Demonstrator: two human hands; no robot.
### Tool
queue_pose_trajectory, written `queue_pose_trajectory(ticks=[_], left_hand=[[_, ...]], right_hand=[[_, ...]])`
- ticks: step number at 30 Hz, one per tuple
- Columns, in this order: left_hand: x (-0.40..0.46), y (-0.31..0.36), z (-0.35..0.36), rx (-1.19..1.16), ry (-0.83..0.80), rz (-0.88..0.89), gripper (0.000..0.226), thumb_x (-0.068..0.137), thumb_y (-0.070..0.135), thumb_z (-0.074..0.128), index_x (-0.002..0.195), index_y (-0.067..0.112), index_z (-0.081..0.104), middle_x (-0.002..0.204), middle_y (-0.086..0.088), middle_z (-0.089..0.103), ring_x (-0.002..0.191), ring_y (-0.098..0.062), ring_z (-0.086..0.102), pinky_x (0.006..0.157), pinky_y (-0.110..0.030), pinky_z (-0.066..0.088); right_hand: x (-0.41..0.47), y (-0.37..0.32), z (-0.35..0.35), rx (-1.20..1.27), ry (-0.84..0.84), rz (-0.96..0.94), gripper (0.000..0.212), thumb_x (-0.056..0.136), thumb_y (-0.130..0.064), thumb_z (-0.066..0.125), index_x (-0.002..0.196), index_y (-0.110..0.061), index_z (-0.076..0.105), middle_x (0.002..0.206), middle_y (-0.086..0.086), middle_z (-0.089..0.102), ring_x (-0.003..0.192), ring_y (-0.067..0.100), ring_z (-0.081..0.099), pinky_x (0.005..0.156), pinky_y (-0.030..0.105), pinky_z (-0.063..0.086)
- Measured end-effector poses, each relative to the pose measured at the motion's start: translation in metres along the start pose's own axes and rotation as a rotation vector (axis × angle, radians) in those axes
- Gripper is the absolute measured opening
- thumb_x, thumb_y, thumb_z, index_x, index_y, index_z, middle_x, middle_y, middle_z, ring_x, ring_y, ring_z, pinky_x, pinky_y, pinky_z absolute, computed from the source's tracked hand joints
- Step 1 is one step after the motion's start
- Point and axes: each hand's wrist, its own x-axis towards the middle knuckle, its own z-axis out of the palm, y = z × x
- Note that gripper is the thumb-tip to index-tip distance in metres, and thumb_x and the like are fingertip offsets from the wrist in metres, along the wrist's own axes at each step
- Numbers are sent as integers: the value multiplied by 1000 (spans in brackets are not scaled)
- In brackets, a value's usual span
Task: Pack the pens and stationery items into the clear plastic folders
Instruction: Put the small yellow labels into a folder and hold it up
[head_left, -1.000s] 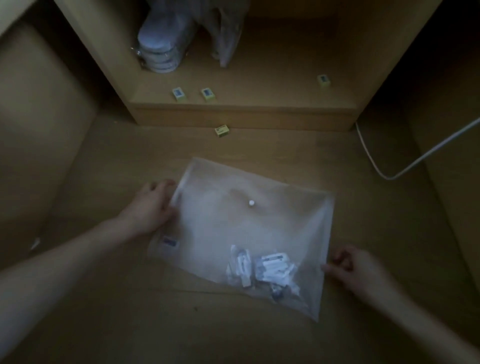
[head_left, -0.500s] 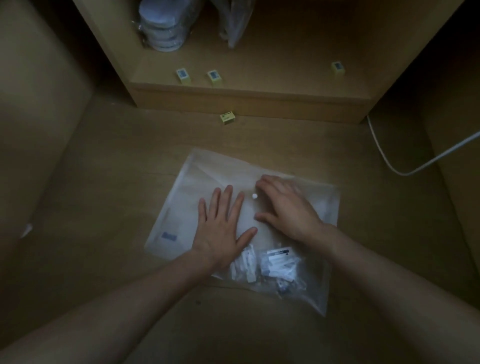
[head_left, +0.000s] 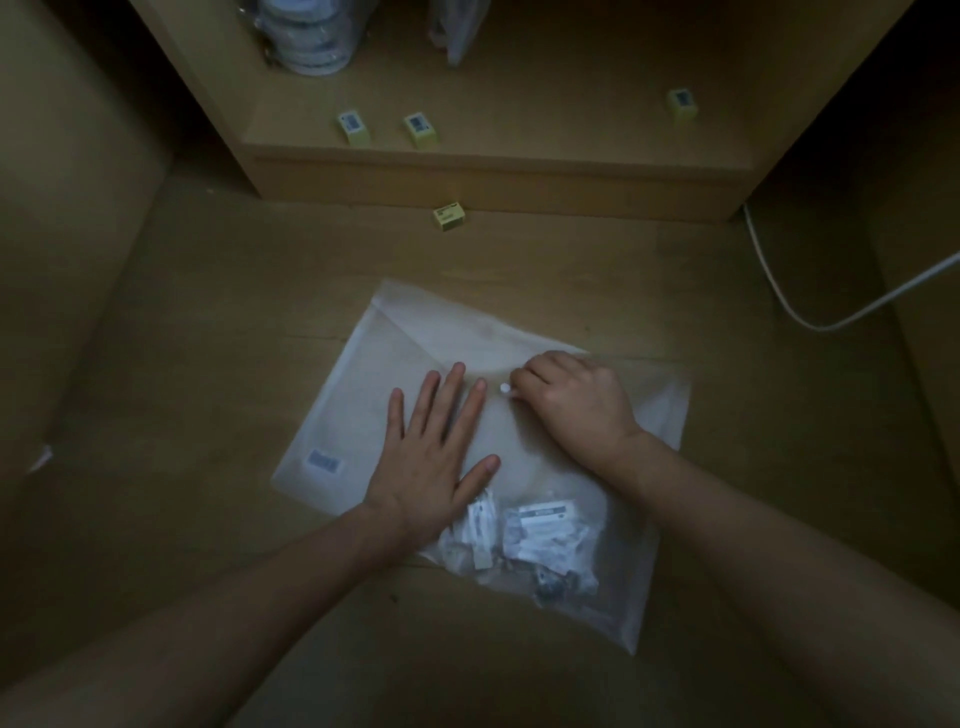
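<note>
A clear plastic folder (head_left: 363, 405) lies flat on the wooden floor, its flap folded down. Small wrapped stationery packets (head_left: 540, 540) sit inside it near its lower right corner. My left hand (head_left: 436, 457) presses flat on the middle of the folder with fingers spread. My right hand (head_left: 576, 405) rests on the folder's upper right part. Its fingers are curled, with the tips pinching the flap right beside the white snap button (head_left: 505, 388).
An open wooden cabinet shelf (head_left: 493, 166) stands just beyond the folder. It holds three small yellow boxes (head_left: 421, 130), a wrapped stack of round items (head_left: 311, 36) and a plastic bag (head_left: 457, 31). Another yellow box (head_left: 450, 216) lies on the floor. A white cable (head_left: 810, 317) runs at right.
Both hands moved from the folder's side edges onto its top. The left hand now presses flat, and the right hand's fingers have curled in at the snap button.
</note>
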Motion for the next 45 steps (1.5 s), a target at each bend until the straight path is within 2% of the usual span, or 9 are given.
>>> queue_pose_trajectory(ticks=[5,10,17,22,26,29,33,39,45], left_hand=[[-2,-9,-3,75,-33,94,68,96,60,4,151,22,-4,159,-11,6,146,-27,6,111,-53,3],[-1,-12,-4,103,-63,120,69,96,59,4,151,18,-2,158,-13,11,146,-27,8,111,-52,5],[-3,-16,-10,159,-95,198,66,97,57,8,151,20,20,157,-15,18,144,-29,16,110,-51,10],[-8,-33,-17,185,-154,295,65,98,58,11,151,22,19,158,-10,17,144,-30,16,111,-49,8],[-7,-61,-37,195,-250,452,68,95,63,12,152,28,8,159,-6,4,146,-25,4,116,-42,-3],[5,-68,-57,241,-348,507,74,89,68,11,152,30,10,160,-5,3,147,-24,2,116,-42,-7],[25,-39,-65,212,-243,522,65,93,59,22,145,23,34,152,-11,31,142,-28,23,115,-48,7],[41,29,-53,237,-384,588,70,95,45,41,152,26,6,159,2,11,146,-17,4,115,-45,-3],[51,36,-63,290,-338,617,66,87,56,52,143,26,34,132,-3,39,127,-25,29,110,-42,12]], right_hand=[[-11,-11,1,22,78,-73,25,84,-27,50,81,-14,71,76,1,65,68,22,62,55,28,47],[-3,-22,-1,198,31,70,21,77,-27,54,66,-17,69,62,1,63,58,23,62,46,24,47],[-1,-9,-14,574,111,690,23,92,-30,57,84,-15,73,80,9,73,77,32,66,66,36,50],[2,16,-26,855,221,945,20,90,-22,63,77,-10,72,63,7,66,60,19,62,62,36,50],[-8,37,-47,891,124,902,4,84,-12,70,81,-14,69,66,-2,62,49,-5,52,53,12,40],[-23,41,-42,844,18,888,6,81,-11,73,81,-13,68,65,3,62,46,-4,52,47,11,37],[-43,40,-38,1048,1,1001,6,85,-2,67,86,-2,62,59,7,57,33,0,49,35,14,40],[-72,38,-39,1295,9,1091,10,84,4,65,92,7,60,48,-1,63,37,6,56,39,16,47],[-88,33,-38,1331,54,1117,5,84,2,65,87,3,61,52,-2,66,41,5,58,42,15,48]])
